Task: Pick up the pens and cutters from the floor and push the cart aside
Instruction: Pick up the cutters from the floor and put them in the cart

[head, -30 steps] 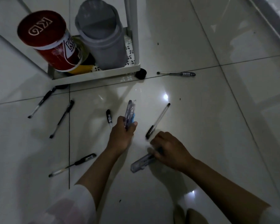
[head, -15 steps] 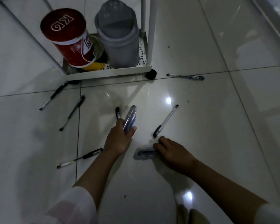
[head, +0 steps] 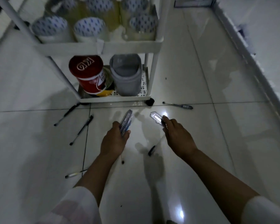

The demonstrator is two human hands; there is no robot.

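Observation:
My left hand (head: 115, 139) is shut on a clear, bluish cutter (head: 127, 121) that points up toward the cart. Lifted off the floor, my right hand (head: 176, 135) grips a second clear cutter (head: 156, 118). The white cart (head: 113, 99) stands just beyond both hands. Pens lie on the tiles: two black ones at the left (head: 66, 114) (head: 82, 130), one near my left forearm (head: 75, 173), one between my arms (head: 152, 150), one to the right of the cart's wheel (head: 178, 105).
The cart's bottom shelf carries a red can (head: 87, 75) and a grey bin (head: 126, 75); the upper shelf holds several tape rolls (head: 89, 29). A black caster (head: 149, 101) sits at its right corner. A wall base (head: 252, 62) runs along the right.
My right hand has lifted the second cutter off the floor and raised it toward the cart. My view tilted up, showing the cart's upper shelf. The left hand keeps its cutter.

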